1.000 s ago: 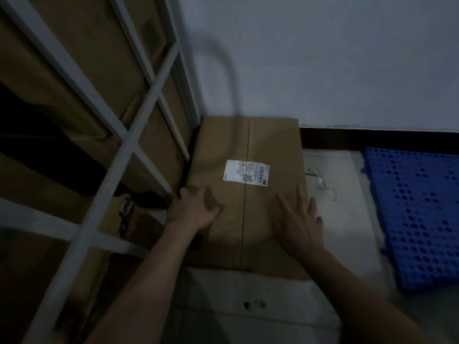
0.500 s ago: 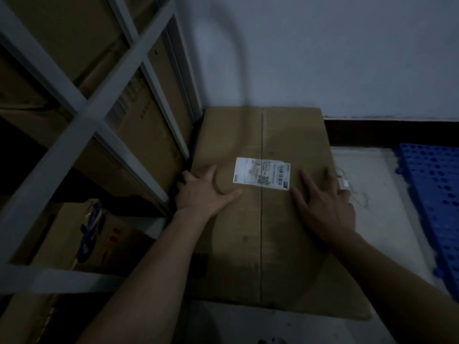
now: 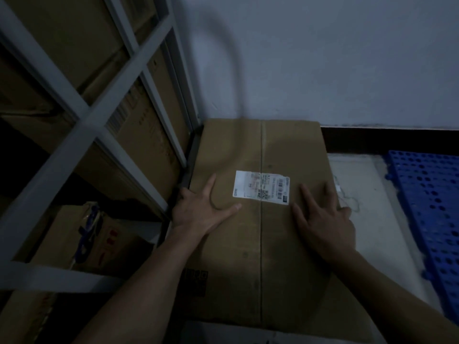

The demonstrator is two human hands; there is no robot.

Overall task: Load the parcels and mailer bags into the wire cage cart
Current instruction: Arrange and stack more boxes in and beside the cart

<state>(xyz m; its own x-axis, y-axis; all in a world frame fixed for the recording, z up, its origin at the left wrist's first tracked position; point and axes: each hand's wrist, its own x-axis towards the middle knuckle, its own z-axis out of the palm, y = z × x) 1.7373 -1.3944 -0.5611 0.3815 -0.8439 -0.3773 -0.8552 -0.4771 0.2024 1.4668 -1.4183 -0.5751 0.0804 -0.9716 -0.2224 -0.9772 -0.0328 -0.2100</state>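
While it's pretty dim, you can make out a big flat cardboard parcel (image 3: 260, 256) lying on the floor (image 3: 367, 219). Its far end is against the wall (image 3: 323, 58) and its left edge is just beside the wire cage cart (image 3: 82, 135), so it's outside the cart, not in it.

Both hands are on top of it. The left hand (image 3: 198, 212) sits near the left edge, fingers (image 3: 211, 184) spread wide and mostly straight, thumb pointing toward the white shipping label (image 3: 260, 187). The outer fingers reach the parcel's left edge, and honestly I can't tell if they hook over it. The right hand (image 3: 323, 219) lies flat just right of the label, fingers spread too and gripping nothing, with its outer side close to the right edge.

Inside the cart, behind the grey bars, there's a tall brown carton (image 3: 149, 135) and, lower down, a smaller box (image 3: 104, 239) with blue strapping on it. Off to the right, a blue perforated plastic pallet (image 3: 427, 207) lies on the floor, apart from the parcel.
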